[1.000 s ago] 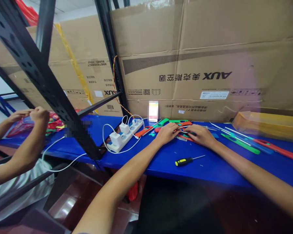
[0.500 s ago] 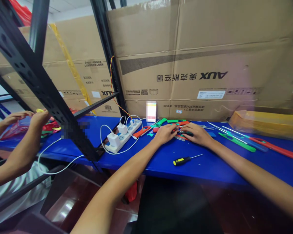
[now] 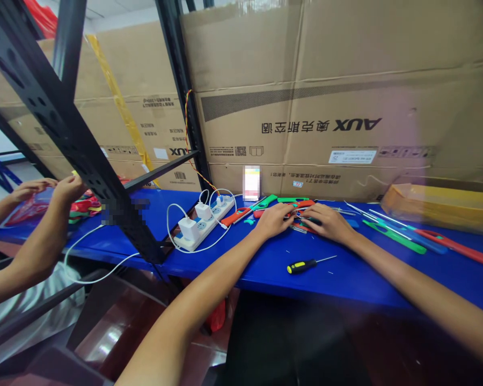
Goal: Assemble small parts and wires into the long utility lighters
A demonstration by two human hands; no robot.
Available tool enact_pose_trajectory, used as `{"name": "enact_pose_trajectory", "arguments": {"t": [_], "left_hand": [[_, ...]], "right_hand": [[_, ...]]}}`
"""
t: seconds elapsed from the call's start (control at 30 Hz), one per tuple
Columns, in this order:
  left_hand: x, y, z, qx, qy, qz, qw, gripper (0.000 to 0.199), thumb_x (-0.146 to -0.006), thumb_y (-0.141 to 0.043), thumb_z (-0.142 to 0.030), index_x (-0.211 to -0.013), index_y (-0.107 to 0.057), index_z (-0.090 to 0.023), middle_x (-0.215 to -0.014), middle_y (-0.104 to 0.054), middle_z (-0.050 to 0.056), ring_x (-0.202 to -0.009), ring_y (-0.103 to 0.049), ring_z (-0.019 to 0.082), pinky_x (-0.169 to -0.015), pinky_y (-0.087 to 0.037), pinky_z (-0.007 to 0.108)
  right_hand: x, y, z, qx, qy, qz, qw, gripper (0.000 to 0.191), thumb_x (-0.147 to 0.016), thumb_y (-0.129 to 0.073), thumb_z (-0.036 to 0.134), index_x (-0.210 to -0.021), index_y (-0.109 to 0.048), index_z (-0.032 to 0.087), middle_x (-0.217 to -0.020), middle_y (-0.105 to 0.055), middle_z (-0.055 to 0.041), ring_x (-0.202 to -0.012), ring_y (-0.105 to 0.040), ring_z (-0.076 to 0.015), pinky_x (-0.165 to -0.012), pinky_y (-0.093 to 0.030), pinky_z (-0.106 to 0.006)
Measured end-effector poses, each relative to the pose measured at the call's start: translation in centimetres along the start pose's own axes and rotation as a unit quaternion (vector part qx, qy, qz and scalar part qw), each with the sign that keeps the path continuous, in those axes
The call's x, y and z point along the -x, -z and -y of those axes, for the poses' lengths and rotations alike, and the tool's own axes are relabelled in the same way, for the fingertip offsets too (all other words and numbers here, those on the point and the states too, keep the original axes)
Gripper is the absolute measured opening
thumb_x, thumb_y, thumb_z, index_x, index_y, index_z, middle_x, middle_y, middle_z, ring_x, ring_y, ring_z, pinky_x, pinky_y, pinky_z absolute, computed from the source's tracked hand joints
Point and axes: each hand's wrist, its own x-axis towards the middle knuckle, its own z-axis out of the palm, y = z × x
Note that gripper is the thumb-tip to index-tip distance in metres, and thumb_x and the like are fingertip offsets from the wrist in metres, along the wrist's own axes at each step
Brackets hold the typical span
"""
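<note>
My left hand (image 3: 274,221) is closed, its fingertips pinching a small dark piece that I cannot make out. Facing it, my right hand (image 3: 333,222) is closed round a dark-handled screwdriver (image 3: 314,220), whose thin shaft points toward the left fingertips. Red and green lighter casings (image 3: 304,203) lie behind and beneath the fingers, with small metal parts (image 3: 298,229) among them. Closer to the front edge rests a black-and-yellow screwdriver (image 3: 302,266), untouched. To the right lie a long red lighter (image 3: 459,247) and a green casing (image 3: 398,237) with metal rods.
A white power strip (image 3: 203,228) with chargers and looping cables sits left of my hands. A lit phone (image 3: 251,183) leans on the cardboard (image 3: 241,69). A black rack post (image 3: 104,182) separates me from a co-worker's hands (image 3: 66,190). An open carton (image 3: 438,206) stands at the back right.
The view has shifted slightly, so everything sits a little differently in frame. Both my hands stay together over the same parts, with only small finger movement.
</note>
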Motion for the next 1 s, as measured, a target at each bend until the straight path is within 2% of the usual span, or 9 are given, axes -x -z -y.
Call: {"name": "enact_pose_trajectory", "arguments": {"t": [0.13, 0.27, 0.43, 0.6, 0.87, 1.0], "left_hand": [[-0.16, 0.30, -0.14, 0.020, -0.037, 0.001, 0.999, 0.016, -0.103, -0.056, -0.011, -0.105, -0.070, -0.019, -0.110, -0.071, 0.010, -0.106, -0.064, 0.025, -0.096, -0.054, 0.038], [-0.30, 0.50, -0.22, 0.043, -0.039, 0.017, 0.998, 0.025, -0.096, -0.054, -0.002, -0.097, -0.070, -0.020, -0.108, -0.070, 0.010, -0.106, -0.062, 0.025, -0.099, -0.054, 0.041], [-0.31, 0.70, -0.04, 0.042, -0.039, 0.015, 0.998, 0.030, -0.086, -0.051, 0.006, -0.078, -0.067, -0.019, -0.105, -0.069, 0.010, -0.103, -0.061, 0.025, -0.096, -0.053, 0.042], [-0.25, 0.73, 0.14, 0.024, -0.035, 0.006, 0.999, 0.030, -0.079, -0.054, 0.008, -0.069, -0.063, -0.018, -0.104, -0.068, 0.010, -0.100, -0.061, 0.025, -0.092, -0.052, 0.042], [-0.20, 0.69, 0.07, 0.037, -0.033, -0.012, 0.999, 0.029, -0.076, -0.052, 0.008, -0.069, -0.061, -0.019, -0.099, -0.068, 0.009, -0.098, -0.061, 0.024, -0.090, -0.052, 0.039], [-0.15, 0.47, 0.16, 0.042, -0.027, -0.022, 0.999, 0.026, -0.079, -0.052, 0.004, -0.074, -0.063, -0.019, -0.094, -0.068, 0.009, -0.096, -0.060, 0.025, -0.089, -0.052, 0.040]], "right_hand": [[0.05, 0.06, -0.04, 0.003, -0.004, -0.005, 1.000, 0.019, -0.106, -0.062, 0.030, -0.113, -0.078, 0.023, -0.107, -0.080, -0.0111, -0.100, -0.074, -0.0296, -0.089, -0.061, -0.047], [-0.09, 0.24, -0.08, 0.011, 0.001, -0.011, 1.000, 0.019, -0.106, -0.061, 0.028, -0.111, -0.078, 0.023, -0.104, -0.080, -0.0108, -0.096, -0.074, -0.0292, -0.086, -0.061, -0.046], [-0.17, 0.27, -0.13, 0.016, -0.001, -0.016, 1.000, 0.019, -0.105, -0.061, 0.027, -0.108, -0.079, 0.023, -0.102, -0.081, -0.0107, -0.093, -0.074, -0.0291, -0.083, -0.060, -0.045], [0.00, 0.19, -0.27, 0.010, -0.005, -0.018, 1.000, 0.016, -0.102, -0.064, 0.023, -0.109, -0.079, 0.022, -0.102, -0.081, -0.0106, -0.094, -0.075, -0.0286, -0.083, -0.060, -0.043], [0.02, 0.51, -0.27, 0.024, -0.010, -0.015, 1.000, 0.015, -0.104, -0.062, 0.023, -0.107, -0.076, 0.020, -0.100, -0.080, -0.0116, -0.090, -0.074, -0.0279, -0.080, -0.059, -0.042], [0.07, 0.44, -0.30, 0.014, -0.012, -0.010, 1.000, 0.016, -0.105, -0.060, 0.026, -0.106, -0.076, 0.021, -0.100, -0.080, -0.0109, -0.090, -0.074, -0.0278, -0.080, -0.059, -0.042]]}}
